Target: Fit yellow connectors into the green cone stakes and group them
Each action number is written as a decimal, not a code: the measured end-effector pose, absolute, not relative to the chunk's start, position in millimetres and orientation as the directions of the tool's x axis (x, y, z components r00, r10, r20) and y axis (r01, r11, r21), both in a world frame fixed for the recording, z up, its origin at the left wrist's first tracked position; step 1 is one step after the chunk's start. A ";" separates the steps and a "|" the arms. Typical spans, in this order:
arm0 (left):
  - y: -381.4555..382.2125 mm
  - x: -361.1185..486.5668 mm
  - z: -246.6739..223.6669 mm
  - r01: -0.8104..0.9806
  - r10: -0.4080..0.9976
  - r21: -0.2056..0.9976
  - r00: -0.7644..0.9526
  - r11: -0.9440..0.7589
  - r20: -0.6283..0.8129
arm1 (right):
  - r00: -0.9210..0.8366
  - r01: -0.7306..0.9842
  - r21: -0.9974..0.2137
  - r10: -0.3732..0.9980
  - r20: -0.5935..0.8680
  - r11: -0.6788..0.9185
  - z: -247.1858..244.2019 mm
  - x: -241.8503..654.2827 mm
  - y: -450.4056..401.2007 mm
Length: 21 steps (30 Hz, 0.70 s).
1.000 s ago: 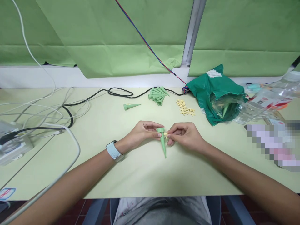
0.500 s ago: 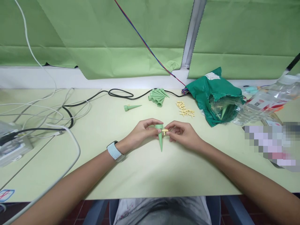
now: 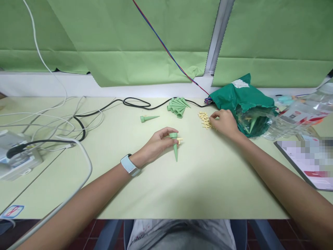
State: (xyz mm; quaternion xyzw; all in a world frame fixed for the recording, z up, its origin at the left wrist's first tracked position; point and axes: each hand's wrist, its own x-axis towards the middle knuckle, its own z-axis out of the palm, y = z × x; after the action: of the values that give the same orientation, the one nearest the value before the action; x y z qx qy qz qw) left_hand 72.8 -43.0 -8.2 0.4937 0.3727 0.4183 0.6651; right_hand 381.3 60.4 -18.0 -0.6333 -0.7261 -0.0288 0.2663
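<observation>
A green plant watering spike (image 3: 175, 152), with a cup-shaped head, is held between the thumb and fingers of my left hand (image 3: 161, 140). It hangs point down above the table. From its side sticks a small pale-yellow T-shaped valve (image 3: 180, 140), right by my left thumb. My right hand (image 3: 224, 122) has its fingertips drawn together at the right edge of a pile of yellow T-shaped valves (image 3: 204, 119). Whatever is between those fingertips is hidden.
Several green spikes (image 3: 179, 106) lie bunched near the wall; one more spike (image 3: 149, 118) lies to their left. A torn green bag (image 3: 234, 92), a plastic bottle (image 3: 291, 114) and a flat pinkish item (image 3: 301, 163) are at right. Cables (image 3: 83, 132) cross the left side.
My right hand has let go of the yellow valve at the spike and moved right and away from me to the pile. My left hand still holds the spike, with the valve sticking out.
</observation>
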 end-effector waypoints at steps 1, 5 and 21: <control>-43.1 73.0 -8.1 -0.199 0.923 0.966 0.376 0.167 -0.082 | -0.056 0.938 -0.296 0.922 0.383 0.180 -17.0 380.1 63.5; -43.7 74.3 -5.9 -0.221 0.924 0.959 0.373 0.177 -0.084 | -0.062 0.947 -0.292 0.965 0.257 0.138 -14.8 374.8 71.1; -44.6 74.3 -6.2 -0.214 0.928 0.963 0.365 0.165 -0.078 | -0.078 0.894 -0.420 0.977 0.200 0.158 -17.9 382.0 77.9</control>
State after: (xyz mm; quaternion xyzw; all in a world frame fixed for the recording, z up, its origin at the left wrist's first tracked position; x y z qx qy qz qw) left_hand 74.3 -44.6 -6.2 0.4849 0.3679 0.4268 0.6688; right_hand 382.0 77.9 -17.9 -0.6422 -0.7282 0.0938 0.2203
